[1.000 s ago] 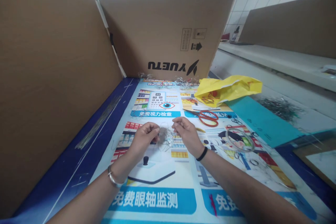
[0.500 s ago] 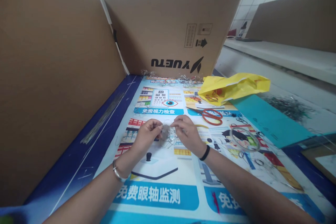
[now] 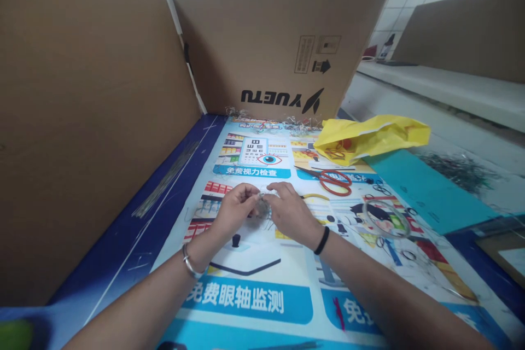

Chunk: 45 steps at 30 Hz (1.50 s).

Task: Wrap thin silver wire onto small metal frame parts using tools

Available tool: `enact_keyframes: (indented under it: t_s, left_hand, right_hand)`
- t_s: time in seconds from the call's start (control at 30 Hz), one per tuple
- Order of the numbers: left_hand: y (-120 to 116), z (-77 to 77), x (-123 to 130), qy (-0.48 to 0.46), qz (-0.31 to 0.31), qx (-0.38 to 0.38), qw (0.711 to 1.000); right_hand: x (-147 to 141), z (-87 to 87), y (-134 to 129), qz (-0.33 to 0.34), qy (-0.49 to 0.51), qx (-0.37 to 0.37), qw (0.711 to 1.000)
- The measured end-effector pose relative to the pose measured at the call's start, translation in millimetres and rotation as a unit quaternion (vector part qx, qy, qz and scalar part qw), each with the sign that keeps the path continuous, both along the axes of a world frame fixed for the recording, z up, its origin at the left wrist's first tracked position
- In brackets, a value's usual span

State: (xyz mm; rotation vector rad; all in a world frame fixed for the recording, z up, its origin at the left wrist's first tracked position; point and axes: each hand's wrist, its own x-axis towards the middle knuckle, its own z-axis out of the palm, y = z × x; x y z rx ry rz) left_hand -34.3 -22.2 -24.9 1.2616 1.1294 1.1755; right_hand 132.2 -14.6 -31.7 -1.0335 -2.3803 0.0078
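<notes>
In the head view, a small tangle of thin silvery wire [image 3: 264,211] is between my two hands, above the printed poster sheet. My left hand [image 3: 237,209] is closed, pinching the wire's left side between thumb and forefinger. From the other side, my right hand [image 3: 292,214] reaches in with thumb and forefinger drawn together at the wire. The fingers partly cover the piece, so its exact shape is hard to make out. Just beyond my right hand lies a curved yellow handle [image 3: 315,196]. Red-handled scissors [image 3: 335,182] rest farther back to the right.
Cardboard panels [image 3: 262,44] wall the left and back. Straight wires [image 3: 166,180] lie at left, and wire scraps [image 3: 301,124] along the back. To the right are a yellow bag [image 3: 381,134], a teal sheet [image 3: 430,191], a wire coil [image 3: 406,229] and a dark wire heap [image 3: 457,170].
My right hand's fingers have moved in closer to my left fingertips and cover more of the wire. The whole view has shifted slightly.
</notes>
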Motion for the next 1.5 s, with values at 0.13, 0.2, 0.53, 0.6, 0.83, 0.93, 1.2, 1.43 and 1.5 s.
enact_keyframes:
  t_s: [0.13,0.2,0.53,0.6,0.83,0.93,1.2,1.43,1.5]
  left_hand:
    - [0,-0.2,0,0.0,0.001,0.0,1.0]
    - [1,-2.0,0,0.002,0.001,0.003,1.0]
    - [0,3.1,0,-0.034,0.091,0.037,0.995]
    - [-1,4.8,0,-0.047,0.109,0.048,0.992]
    - [-1,1.9,-1,-0.049,0.129,0.058,0.989]
    - [1,0.0,-1,-0.048,0.132,0.053,0.989]
    - [1,-0.5,-1,-0.049,0.112,0.044,0.991]
    - [-1,3.4,1,-0.065,0.1,0.029,0.992]
    - [-1,3.4,0,-0.069,0.099,0.025,0.992]
  right_hand:
    - [4,-8.3,7,0.045,0.09,-0.016,0.995]
    - [6,-10.2,9,0.069,0.143,-0.027,0.987]
    - [10,0.7,11,-0.085,0.422,-0.202,0.88]
    - [10,-0.1,12,-0.089,0.426,-0.214,0.874]
    - [11,-3.0,11,-0.085,0.423,-0.247,0.867]
    - [11,-1.5,11,-0.079,0.421,-0.259,0.866]
    - [10,-2.8,12,-0.071,0.429,-0.284,0.854]
    - [9,-4.1,14,-0.05,0.428,-0.297,0.852]
    - [9,-3.6,13,-0.053,0.429,-0.297,0.851]
